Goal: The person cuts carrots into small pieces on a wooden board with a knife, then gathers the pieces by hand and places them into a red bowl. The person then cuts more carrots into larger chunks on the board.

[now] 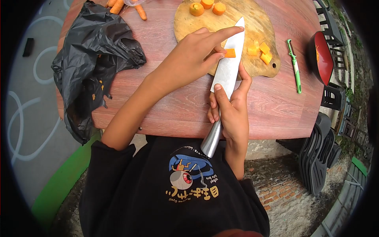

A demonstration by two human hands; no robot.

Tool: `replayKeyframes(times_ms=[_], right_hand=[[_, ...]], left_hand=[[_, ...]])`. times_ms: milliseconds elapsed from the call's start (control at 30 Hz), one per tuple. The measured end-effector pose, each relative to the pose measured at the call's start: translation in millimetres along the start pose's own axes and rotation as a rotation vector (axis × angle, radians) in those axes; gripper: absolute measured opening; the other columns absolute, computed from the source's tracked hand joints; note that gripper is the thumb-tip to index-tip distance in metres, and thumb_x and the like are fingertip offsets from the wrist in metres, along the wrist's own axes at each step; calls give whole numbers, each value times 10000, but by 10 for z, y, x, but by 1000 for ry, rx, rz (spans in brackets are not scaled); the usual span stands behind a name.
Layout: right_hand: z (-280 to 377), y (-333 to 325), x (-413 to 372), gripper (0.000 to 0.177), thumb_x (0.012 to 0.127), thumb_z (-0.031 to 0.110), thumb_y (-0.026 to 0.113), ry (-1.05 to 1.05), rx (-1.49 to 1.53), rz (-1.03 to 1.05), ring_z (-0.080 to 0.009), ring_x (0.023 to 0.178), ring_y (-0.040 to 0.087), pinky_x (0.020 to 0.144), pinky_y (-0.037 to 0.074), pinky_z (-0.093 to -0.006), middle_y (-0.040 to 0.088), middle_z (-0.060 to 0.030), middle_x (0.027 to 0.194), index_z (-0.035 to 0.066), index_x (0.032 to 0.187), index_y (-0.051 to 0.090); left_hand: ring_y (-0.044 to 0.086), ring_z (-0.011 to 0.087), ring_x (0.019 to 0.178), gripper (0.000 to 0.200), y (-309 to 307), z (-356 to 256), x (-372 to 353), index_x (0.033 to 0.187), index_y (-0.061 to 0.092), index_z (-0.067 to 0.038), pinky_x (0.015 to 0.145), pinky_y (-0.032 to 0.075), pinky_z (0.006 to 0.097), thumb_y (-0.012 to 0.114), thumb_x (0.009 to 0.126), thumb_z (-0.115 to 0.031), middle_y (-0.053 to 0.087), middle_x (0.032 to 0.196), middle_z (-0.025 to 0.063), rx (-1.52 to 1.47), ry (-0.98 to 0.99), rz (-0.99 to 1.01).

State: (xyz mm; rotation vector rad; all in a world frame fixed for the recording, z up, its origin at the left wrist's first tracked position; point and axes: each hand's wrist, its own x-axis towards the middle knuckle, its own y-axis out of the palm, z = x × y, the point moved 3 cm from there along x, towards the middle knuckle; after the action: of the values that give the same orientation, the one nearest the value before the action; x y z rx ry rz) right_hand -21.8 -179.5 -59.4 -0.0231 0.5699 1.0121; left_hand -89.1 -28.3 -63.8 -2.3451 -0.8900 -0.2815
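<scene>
My right hand is wrapped round a large kitchen knife where the steel handle meets the blade, thumb on top. The blade lies flat-side up, tilted over the wooden cutting board, tip pointing away. My left hand reaches across the blade. Its thumb and a finger pinch the left end of an orange carrot piece on the blade, while the index finger stretches to near the knife tip. Cut carrot chunks lie on the board right of the blade. Several thick carrot pieces stand at its far side.
A crumpled black plastic bag covers the table's left side. Whole carrots lie behind it. At right are a green-and-white peeler and a red-lined bowl at the table edge. Stacked dark chairs stand beyond the table.
</scene>
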Motion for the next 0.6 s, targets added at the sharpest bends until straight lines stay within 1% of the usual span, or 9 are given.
replayKeyframes(times_ms=[67, 100, 200, 300, 367, 433, 467, 567, 600], right_hand=[[-20, 14, 5, 674, 1069, 75, 516, -21, 9, -26, -87, 444, 438, 387, 417, -236, 517, -62, 742, 248, 1574, 104], [-35, 19, 9, 674, 1069, 75, 516, -22, 7, -27, -87, 444, 438, 387, 417, -236, 517, -62, 742, 248, 1574, 104], [-39, 52, 33, 699, 1070, 69, 509, -31, -11, -12, -107, 457, 472, 402, 436, -254, 527, -73, 761, 253, 1569, 55], [-80, 84, 79, 713, 1069, 55, 503, -64, -15, 2, -116, 468, 486, 416, 453, -258, 534, -74, 764, 256, 1562, 29], [-84, 127, 108, 722, 1065, 31, 490, -81, 0, -6, -122, 481, 504, 430, 474, -264, 542, -69, 768, 254, 1554, 8], [-75, 133, 118, 726, 1061, 17, 483, -81, -27, -27, -119, 478, 501, 432, 477, -265, 548, -73, 772, 248, 1554, 2], [-64, 128, 122, 726, 1061, 17, 483, -87, -31, -26, -119, 478, 501, 432, 477, -265, 548, -73, 772, 248, 1554, 2], [-64, 120, 93, 719, 1053, 13, 492, -100, -13, -33, -112, 476, 495, 423, 464, -257, 555, -70, 773, 233, 1561, 33], [-53, 90, 78, 711, 1048, 14, 500, -99, -70, -53, -105, 474, 489, 415, 449, -251, 552, -62, 764, 223, 1563, 56]], left_hand=[[655, 180, 799, 709, -4, -11, 3, 1535, 507, -181, 757, 529, 317, 684, 879, 21, 647, 865, 96, -14, -5, 2], [656, 178, 805, 711, -7, -17, 2, 1535, 507, -181, 760, 530, 318, 684, 877, 22, 652, 879, 97, -27, -12, 3], [652, 178, 803, 698, -13, -18, -1, 1534, 506, -181, 760, 531, 316, 678, 885, 10, 658, 909, 98, -13, -33, 13], [642, 173, 816, 683, 10, -33, 4, 1533, 509, -187, 755, 528, 311, 669, 896, -4, 653, 914, 91, -54, -50, 4], [632, 169, 837, 676, 22, -72, 27, 1531, 511, -181, 761, 521, 306, 666, 896, -9, 644, 897, 78, -80, -40, 38], [629, 169, 856, 678, 3, -57, 19, 1529, 512, -167, 769, 517, 305, 673, 890, -8, 634, 886, 71, -51, -75, 40], [630, 167, 858, 682, 2, -44, 23, 1529, 505, -143, 785, 505, 296, 684, 884, -11, 636, 872, 63, -56, -76, 48], [622, 159, 856, 683, -17, -68, 28, 1528, 494, -118, 798, 490, 288, 695, 883, -17, 658, 876, 54, -67, -112, 48], [622, 159, 856, 683, -19, -81, 24, 1528, 494, -118, 798, 490, 288, 695, 883, -17, 658, 876, 54, -58, -96, 49]])
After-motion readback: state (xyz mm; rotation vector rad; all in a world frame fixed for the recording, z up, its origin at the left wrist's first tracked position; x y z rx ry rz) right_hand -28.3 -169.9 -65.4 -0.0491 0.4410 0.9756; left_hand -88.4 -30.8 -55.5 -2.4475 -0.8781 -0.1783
